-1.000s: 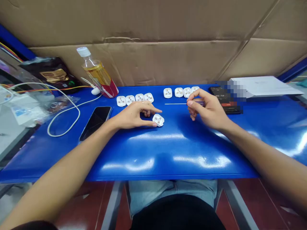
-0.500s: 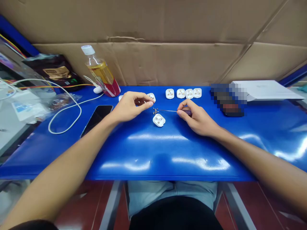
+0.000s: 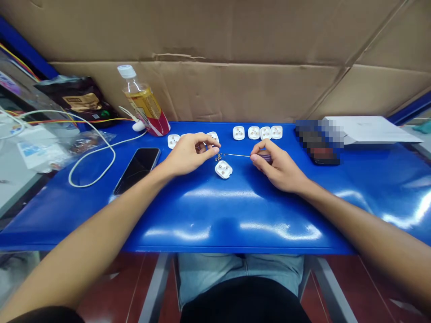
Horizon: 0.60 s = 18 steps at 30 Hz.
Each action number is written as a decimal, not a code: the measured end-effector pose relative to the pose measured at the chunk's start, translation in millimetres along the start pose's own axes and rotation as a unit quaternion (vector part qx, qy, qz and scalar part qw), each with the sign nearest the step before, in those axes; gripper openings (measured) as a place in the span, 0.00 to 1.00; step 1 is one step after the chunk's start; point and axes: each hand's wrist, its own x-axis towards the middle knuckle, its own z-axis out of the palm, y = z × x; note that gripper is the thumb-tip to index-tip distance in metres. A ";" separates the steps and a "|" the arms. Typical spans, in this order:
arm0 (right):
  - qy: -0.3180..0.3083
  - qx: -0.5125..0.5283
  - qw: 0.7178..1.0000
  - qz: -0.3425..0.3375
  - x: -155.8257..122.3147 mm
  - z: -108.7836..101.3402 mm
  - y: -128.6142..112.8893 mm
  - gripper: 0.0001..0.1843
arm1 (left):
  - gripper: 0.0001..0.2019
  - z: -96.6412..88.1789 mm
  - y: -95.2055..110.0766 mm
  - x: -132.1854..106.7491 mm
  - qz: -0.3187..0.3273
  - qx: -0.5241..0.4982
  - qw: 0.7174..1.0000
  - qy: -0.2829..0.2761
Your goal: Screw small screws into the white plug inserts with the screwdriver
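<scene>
My right hand (image 3: pixel 278 166) is closed round the dark purple handle of a screwdriver (image 3: pixel 237 155), whose thin shaft points left. The tip lies beside a small pile of brass-coloured screws (image 3: pixel 218 157). Above and just left of that pile hovers my left hand (image 3: pixel 190 152), its fingers curved and the thumb a little apart from the index finger; nothing shows between them. Right below the screws rests a white plug housing (image 3: pixel 223 169) with metal parts inside, open side up. Behind my left hand another white housing (image 3: pixel 174 141) is partly visible, and its neighbours are mostly covered.
Several similar white housings (image 3: pixel 239 133) line the back of the blue table (image 3: pixel 208 224). To the left are a phone (image 3: pixel 137 169), a drink bottle (image 3: pixel 146 105) and a white cable (image 3: pixel 114 154). A white box (image 3: pixel 370 128) and a blurred dark object (image 3: pixel 325 154) lie right. Cardboard (image 3: pixel 235 89) stands behind.
My left hand has moved slightly right and down, closer to the screws. My right hand and the screwdriver have barely moved. The housing in front stays put.
</scene>
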 end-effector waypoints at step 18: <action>0.024 0.078 0.996 -0.047 -12.0 2.5 -13.1 0.08 | 0.14 4.2 13.7 -5.3 0.009 -0.048 0.999 0.014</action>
